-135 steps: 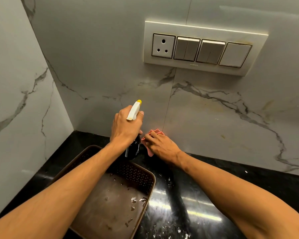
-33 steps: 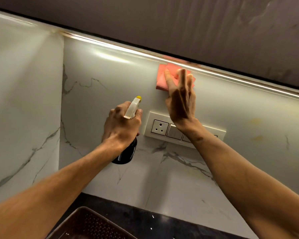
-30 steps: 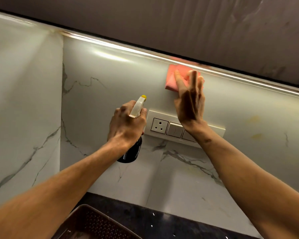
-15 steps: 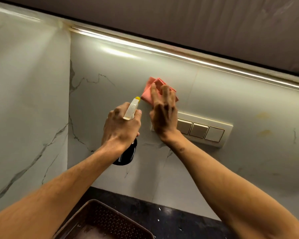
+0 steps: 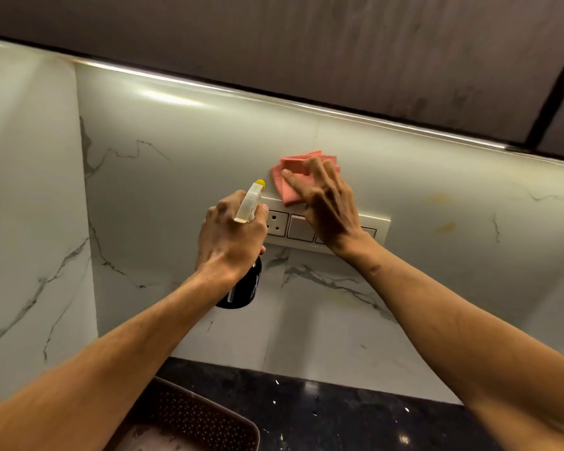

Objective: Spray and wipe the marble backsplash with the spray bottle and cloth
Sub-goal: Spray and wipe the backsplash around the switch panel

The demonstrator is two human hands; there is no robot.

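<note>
Cloth [image 5: 292,185], pink and folded, pressed flat to marble backsplash [image 5: 176,190] by right hand [image 5: 329,206], fingers spread, just above switch panel [image 5: 380,227]. Left hand [image 5: 232,236] wrapped round spray bottle [image 5: 241,288], nozzle toward wall, close beside open socket [image 5: 276,222].

Risk: a squeeze from here could wet socket and switches. Cloth's lower corner reaches panel's top edge.

Yellowish marks [image 5: 440,200] further right, apparently unwiped. Below: dark bench [image 5: 339,402], brown perforated tray [image 5: 192,418] under left forearm.
</note>
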